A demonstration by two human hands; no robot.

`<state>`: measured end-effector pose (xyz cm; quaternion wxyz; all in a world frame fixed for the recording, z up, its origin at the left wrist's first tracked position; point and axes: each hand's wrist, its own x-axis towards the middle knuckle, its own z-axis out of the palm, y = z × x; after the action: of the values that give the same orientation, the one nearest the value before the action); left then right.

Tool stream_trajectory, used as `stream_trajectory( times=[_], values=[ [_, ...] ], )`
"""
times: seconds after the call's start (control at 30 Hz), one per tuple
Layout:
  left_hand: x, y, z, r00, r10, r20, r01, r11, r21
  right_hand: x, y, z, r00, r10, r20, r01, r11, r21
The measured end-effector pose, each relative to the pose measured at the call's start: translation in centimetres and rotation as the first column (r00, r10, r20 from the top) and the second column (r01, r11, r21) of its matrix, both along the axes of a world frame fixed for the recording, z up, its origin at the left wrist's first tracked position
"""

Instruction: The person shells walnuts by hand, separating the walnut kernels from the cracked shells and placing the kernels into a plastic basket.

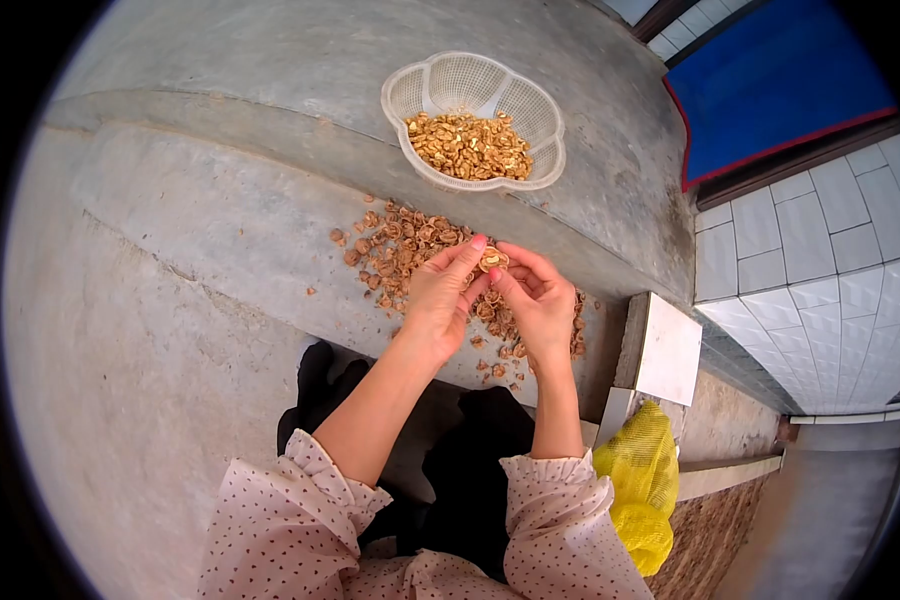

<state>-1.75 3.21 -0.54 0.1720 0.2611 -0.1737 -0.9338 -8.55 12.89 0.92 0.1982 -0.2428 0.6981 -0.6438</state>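
My left hand [440, 298] and my right hand [535, 300] meet above a concrete step, fingertips pinched together on one small walnut piece [492, 260]. Under and around the hands lies a heap of broken walnut shells [400, 250] spread over the step. Farther away on the upper step stands a white flower-shaped plastic basket [422, 88] holding shelled walnut kernels [468, 146]. My sleeves are pale pink with dark dots.
Grey concrete steps [200, 220] fill the left and middle. A yellow mesh bag [642, 480] lies at my right, next to a white tile block [670, 350]. White tiled wall and a blue panel [780, 80] stand at the right.
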Motion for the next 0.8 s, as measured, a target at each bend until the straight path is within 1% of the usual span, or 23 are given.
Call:
stream_trajectory(
  times=[0.03, 0.1, 0.13, 0.17, 0.2, 0.27, 0.3, 0.37, 0.5, 0.57, 0.6, 0.67, 0.7, 0.73, 0.77, 0.8],
  values=[
    [0.0, 0.0, 0.0, 1.000, 0.000, 0.000, 0.000, 1.000, 0.000, 0.0, 0.0, -0.1, 1.000, -0.014, 0.026, 0.015, 1.000, -0.027],
    [0.0, 0.0, 0.5, 0.999, 0.037, -0.021, -0.036, 0.997, 0.066, 0.0, -0.1, 0.2, 0.998, -0.030, 0.049, 0.033, 0.998, -0.054],
    [0.0, 0.0, 0.7, 0.999, 0.035, -0.023, -0.034, 0.997, 0.066, 0.0, -0.1, 0.4, 0.994, -0.045, 0.099, 0.053, 0.996, -0.076],
    [0.1, 0.1, 1.0, 0.998, 0.005, -0.057, -0.004, 1.000, 0.024, 0.1, -0.1, 0.6, 0.987, -0.059, 0.151, 0.074, 0.993, -0.097],
    [0.2, 0.1, 1.1, 0.996, -0.026, -0.090, 0.024, 1.000, -0.018, 0.2, -0.2, 0.8, 0.987, -0.059, 0.150, 0.075, 0.992, -0.097],
    [0.1, 0.1, 0.9, 0.996, -0.024, -0.084, 0.022, 1.000, -0.022, 0.5, -0.3, 1.0, 0.969, -0.104, 0.226, 0.125, 0.989, -0.077],
    [0.1, 0.1, 0.7, 0.997, -0.020, -0.077, 0.018, 1.000, -0.025, 0.6, -0.5, 1.0, 0.968, -0.105, 0.226, 0.125, 0.989, -0.077],
    [0.1, 0.1, 0.5, 0.997, -0.017, -0.072, 0.015, 0.999, -0.031, 0.8, -0.7, 0.9, 0.968, -0.117, 0.224, 0.152, 0.978, -0.145],
    [0.0, 0.5, 0.2, 0.997, -0.038, -0.064, 0.035, 0.998, -0.046, 0.8, -0.8, 0.1, 0.968, -0.175, 0.182, 0.202, 0.968, -0.146],
    [0.0, 0.8, 0.2, 0.997, -0.034, -0.071, 0.030, 0.998, -0.051, 0.6, -0.6, -0.1, 0.932, -0.125, 0.340, 0.230, 0.930, -0.287],
    [-0.1, 1.0, 0.2, 0.997, -0.029, -0.078, 0.025, 0.998, -0.055, 0.6, -0.6, -0.2, 0.932, -0.128, 0.340, 0.232, 0.929, -0.287],
    [-0.1, 1.2, 0.3, 0.997, -0.014, -0.071, 0.010, 0.999, -0.047, 0.7, -0.7, -0.3, 0.908, -0.087, 0.411, 0.236, 0.915, -0.328],
    [-0.1, 1.3, 0.2, 0.998, 0.005, -0.065, -0.008, 0.999, -0.039, 0.8, -0.7, -0.3, 0.907, -0.087, 0.411, 0.237, 0.915, -0.328],
    [-0.1, 1.2, 0.2, 0.998, 0.005, -0.064, -0.008, 0.999, -0.040, 0.9, -0.8, -0.3, 0.920, -0.120, 0.373, 0.230, 0.936, -0.268],
    [-0.1, 1.2, 0.2, 0.998, 0.025, -0.062, -0.026, 1.000, -0.003, 1.0, -0.9, 0.0, 0.931, -0.149, 0.332, 0.226, 0.952, -0.205],
    [-0.1, 1.1, 0.1, 0.997, 0.046, -0.058, -0.044, 0.998, 0.033, 1.2, -1.0, 0.4, 0.931, -0.149, 0.332, 0.225, 0.952, -0.205]
  ],
)
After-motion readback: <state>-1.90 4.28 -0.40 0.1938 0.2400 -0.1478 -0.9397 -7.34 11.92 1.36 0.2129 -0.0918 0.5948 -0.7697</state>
